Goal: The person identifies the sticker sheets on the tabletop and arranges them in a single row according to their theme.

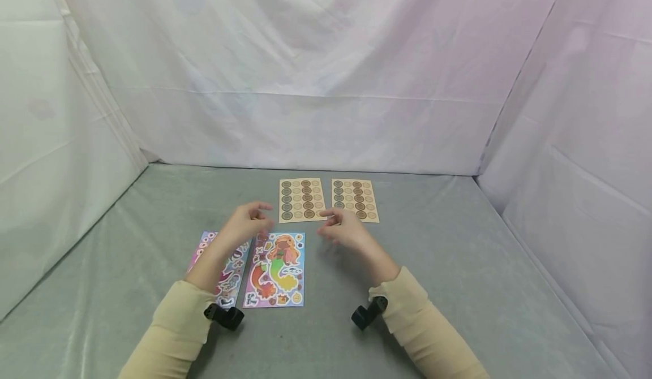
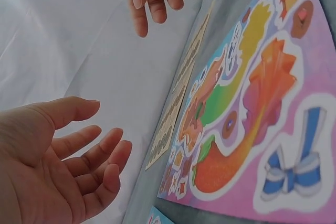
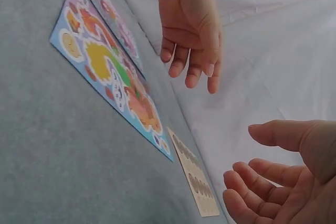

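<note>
My left hand (image 1: pixel 248 221) hovers above the top edge of a colourful mermaid sticker sheet (image 1: pixel 277 268), fingers relaxed and holding nothing; the left wrist view shows its loose fingers (image 2: pixel 89 156) beside that sheet (image 2: pixel 247 114). My right hand (image 1: pixel 342 228) hangs just right of the sheet, also relaxed and empty, with its fingers (image 3: pixel 252 187) seen in the right wrist view. A second colourful sheet (image 1: pixel 224 271) lies partly under my left forearm. Two tan sheets of round stickers (image 1: pixel 301 199) (image 1: pixel 355 199) lie side by side beyond both hands.
All sheets rest flat on a grey cloth-covered table (image 1: pixel 458 266). White draped fabric walls (image 1: pixel 326 85) close in the back and both sides. A black wrist camera mount (image 1: pixel 224 315) sits on each sleeve.
</note>
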Available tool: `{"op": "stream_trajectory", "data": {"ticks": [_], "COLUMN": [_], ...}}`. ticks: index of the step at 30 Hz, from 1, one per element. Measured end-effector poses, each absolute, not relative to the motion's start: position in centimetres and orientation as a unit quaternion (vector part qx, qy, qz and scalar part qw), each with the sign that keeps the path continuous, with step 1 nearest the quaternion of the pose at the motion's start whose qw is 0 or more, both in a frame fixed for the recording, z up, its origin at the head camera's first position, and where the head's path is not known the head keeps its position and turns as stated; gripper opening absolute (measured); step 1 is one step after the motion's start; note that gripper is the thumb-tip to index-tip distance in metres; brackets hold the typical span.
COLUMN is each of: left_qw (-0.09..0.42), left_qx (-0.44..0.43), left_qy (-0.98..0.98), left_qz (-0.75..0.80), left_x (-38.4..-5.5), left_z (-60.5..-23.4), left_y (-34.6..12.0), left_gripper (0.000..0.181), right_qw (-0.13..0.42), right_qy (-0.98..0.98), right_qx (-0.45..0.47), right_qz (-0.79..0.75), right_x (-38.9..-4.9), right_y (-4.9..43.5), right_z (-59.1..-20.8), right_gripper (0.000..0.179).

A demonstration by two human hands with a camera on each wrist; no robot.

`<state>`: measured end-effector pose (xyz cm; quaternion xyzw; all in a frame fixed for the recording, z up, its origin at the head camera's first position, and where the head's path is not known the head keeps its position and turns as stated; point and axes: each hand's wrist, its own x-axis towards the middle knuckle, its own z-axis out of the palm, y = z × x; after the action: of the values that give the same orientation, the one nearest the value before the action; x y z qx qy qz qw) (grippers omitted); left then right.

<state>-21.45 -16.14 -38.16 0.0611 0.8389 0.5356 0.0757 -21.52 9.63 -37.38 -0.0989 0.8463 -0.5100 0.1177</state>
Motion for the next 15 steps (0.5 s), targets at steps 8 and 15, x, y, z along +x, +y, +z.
{"op": "stream_trajectory", "data": {"ticks": [8, 15], "left_qw": [0.039, 0.033], "left_qx": [0.056, 0.038], "left_qy": [0.854, 0.852], "left_qz": [0.516, 0.522], "left_x": [-22.0, -22.2], "left_z": [-38.0, -37.8], "left_y": [-15.8, -15.5], "left_gripper": [0.046, 0.047], "right_qw": [0.098, 0.075], "right_qy": [0.843, 0.838], "right_qx": [-0.071, -0.055], "right_qz": [-0.525, -0.538], "right_x": [-22.2, -22.7], "right_y": [9.7, 9.6], "right_z": [-37.1, -37.0], "right_gripper": [0.044, 0.045]}}
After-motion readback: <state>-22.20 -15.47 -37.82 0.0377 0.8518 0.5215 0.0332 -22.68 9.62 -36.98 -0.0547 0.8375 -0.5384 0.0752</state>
